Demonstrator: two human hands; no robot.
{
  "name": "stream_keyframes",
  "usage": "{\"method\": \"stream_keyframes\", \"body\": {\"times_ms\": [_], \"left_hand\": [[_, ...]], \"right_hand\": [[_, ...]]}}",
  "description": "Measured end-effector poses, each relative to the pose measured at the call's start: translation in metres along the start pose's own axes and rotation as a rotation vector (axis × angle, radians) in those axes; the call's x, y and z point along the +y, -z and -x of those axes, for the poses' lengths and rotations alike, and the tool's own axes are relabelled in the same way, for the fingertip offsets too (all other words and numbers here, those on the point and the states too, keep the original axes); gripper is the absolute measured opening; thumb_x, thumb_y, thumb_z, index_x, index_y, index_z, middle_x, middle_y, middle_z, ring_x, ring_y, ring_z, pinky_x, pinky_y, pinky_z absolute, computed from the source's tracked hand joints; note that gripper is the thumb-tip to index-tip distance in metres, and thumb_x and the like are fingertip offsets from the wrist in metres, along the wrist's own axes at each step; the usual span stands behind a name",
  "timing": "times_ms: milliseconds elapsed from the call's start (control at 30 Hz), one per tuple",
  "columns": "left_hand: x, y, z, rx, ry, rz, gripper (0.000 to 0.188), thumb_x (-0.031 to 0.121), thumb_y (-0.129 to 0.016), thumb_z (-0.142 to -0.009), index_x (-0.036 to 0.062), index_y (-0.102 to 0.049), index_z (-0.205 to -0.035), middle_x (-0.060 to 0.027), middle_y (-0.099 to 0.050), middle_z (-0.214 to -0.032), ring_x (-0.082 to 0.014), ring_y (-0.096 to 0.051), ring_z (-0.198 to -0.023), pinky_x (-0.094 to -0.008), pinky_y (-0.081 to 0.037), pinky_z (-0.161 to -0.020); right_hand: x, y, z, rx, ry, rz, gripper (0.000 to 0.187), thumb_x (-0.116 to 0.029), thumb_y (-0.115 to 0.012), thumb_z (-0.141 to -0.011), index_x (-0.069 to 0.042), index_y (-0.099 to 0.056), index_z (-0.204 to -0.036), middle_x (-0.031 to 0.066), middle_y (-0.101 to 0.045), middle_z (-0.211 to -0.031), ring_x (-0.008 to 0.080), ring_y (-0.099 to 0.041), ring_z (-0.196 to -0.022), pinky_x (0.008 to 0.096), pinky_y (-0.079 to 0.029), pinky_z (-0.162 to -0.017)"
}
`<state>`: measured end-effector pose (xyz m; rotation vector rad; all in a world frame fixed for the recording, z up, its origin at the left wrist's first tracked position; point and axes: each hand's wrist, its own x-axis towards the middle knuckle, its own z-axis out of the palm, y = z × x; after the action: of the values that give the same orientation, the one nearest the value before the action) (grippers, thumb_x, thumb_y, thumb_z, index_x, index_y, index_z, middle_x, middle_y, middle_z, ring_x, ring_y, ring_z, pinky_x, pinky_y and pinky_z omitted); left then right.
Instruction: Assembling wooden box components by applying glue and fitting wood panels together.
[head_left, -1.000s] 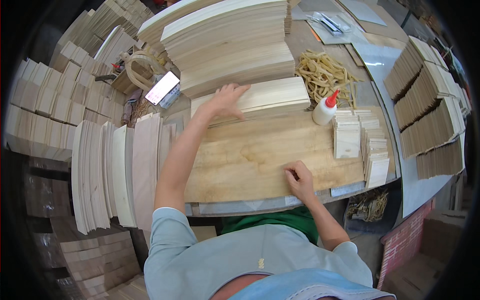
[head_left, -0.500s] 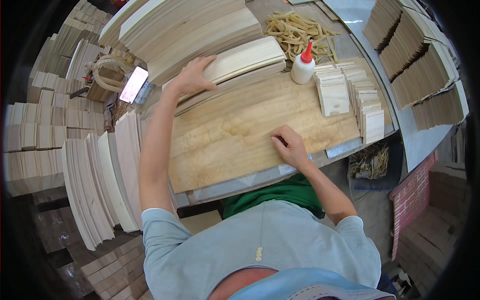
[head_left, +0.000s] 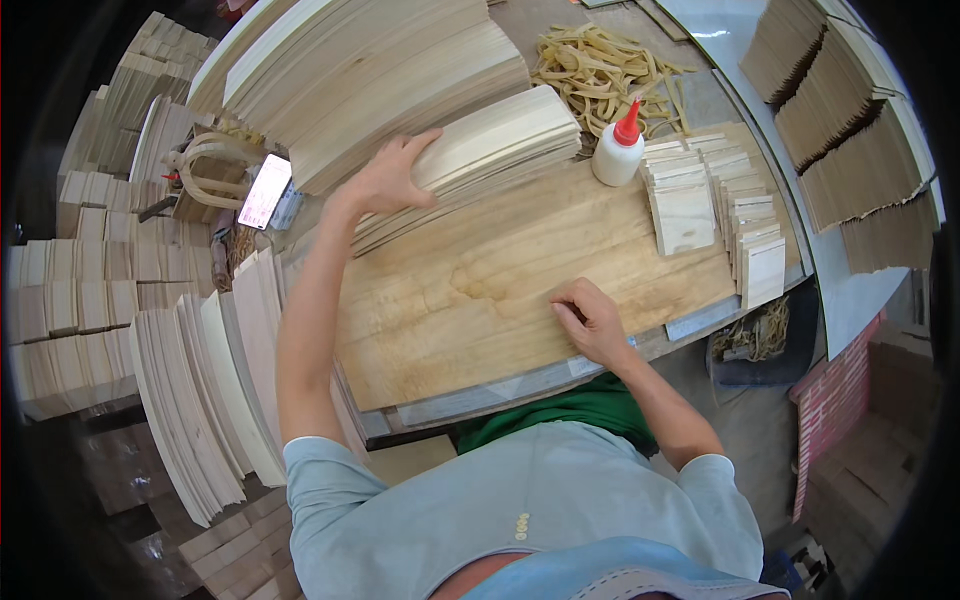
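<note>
My left hand (head_left: 388, 183) lies on the left end of a low stack of long, thin wooden slats (head_left: 510, 128). Its fingers reach toward the far edge and the thumb is spread away from them. Over the bare middle of a wooden work board (head_left: 450, 310), my right hand (head_left: 592, 318) is curled, thumb against the bent fingers, with nothing visible in it. A white glue bottle (head_left: 617, 160) with a red pointed cap stands beyond it. Small thin wooden pieces (head_left: 685, 205) lie in overlapping rows to the right of the bottle.
A taller slat stack (head_left: 400, 80) rises behind the low one. Yellowish strips or bands (head_left: 600, 68) are heaped at the back. A lit phone (head_left: 266, 190) leans at the left, near upright slats (head_left: 190, 390). Bundled thin panels (head_left: 850, 120) stand at the far right above a dark bin (head_left: 755, 340).
The whole view has shifted slightly, so the table appears lower in the picture. Both hands keep nearly the same pose and place on the slats and over the board.
</note>
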<state>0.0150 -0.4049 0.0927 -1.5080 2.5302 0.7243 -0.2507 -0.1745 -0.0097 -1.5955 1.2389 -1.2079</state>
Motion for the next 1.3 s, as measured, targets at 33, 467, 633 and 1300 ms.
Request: {"method": "stream_keyframes", "body": {"times_ms": [33,467,633,1300], "left_hand": [[-0.005,0.004,-0.002,-0.004,0.005,-0.002,0.096,0.028,-0.075,-0.063,0.0144,-0.03,-0.147,-0.0225,-0.043,-0.131,-0.0371,-0.041,-0.123,-0.0406,-0.033,-0.107],[-0.005,-0.021,0.004,0.092,-0.052,-0.179,0.102,0.028,-0.077,-0.062,0.0169,-0.025,-0.149,-0.0261,-0.038,-0.136,-0.0394,-0.037,-0.127,-0.0475,-0.031,-0.107],[0.0,-0.017,0.001,0.089,-0.017,-0.187,0.107,0.028,-0.08,-0.058,0.0176,-0.024,-0.149,-0.0255,-0.039,-0.135,-0.0396,-0.037,-0.126,-0.0475,-0.031,-0.108],[-0.012,0.005,-0.001,0.053,-0.074,0.036,0.103,0.027,-0.076,-0.057,0.0166,-0.029,-0.148,-0.0217,-0.044,-0.129,-0.0367,-0.041,-0.121,-0.0409,-0.033,-0.106]], "right_hand": [[-0.001,0.0,-0.001,-0.005,-0.002,-0.007,0.006,-0.003,-0.063,-0.083,-0.002,-0.062,-0.088,0.0092,-0.056,-0.081,0.022,-0.054,-0.065,0.0304,-0.043,-0.057],[-0.004,0.002,-0.001,-0.035,-0.032,-0.003,0.006,-0.001,-0.063,-0.083,0.0,-0.062,-0.089,0.009,-0.056,-0.08,0.02,-0.054,-0.064,0.0292,-0.043,-0.055],[-0.002,0.001,0.0,-0.017,-0.007,0.034,0.006,-0.001,-0.063,-0.083,-0.001,-0.062,-0.088,0.0088,-0.056,-0.079,0.0192,-0.054,-0.063,0.029,-0.043,-0.054],[-0.004,-0.002,0.001,-0.004,-0.037,0.036,0.006,-0.001,-0.063,-0.083,-0.001,-0.062,-0.089,0.0079,-0.056,-0.077,0.0166,-0.053,-0.062,0.0273,-0.042,-0.055]]}}
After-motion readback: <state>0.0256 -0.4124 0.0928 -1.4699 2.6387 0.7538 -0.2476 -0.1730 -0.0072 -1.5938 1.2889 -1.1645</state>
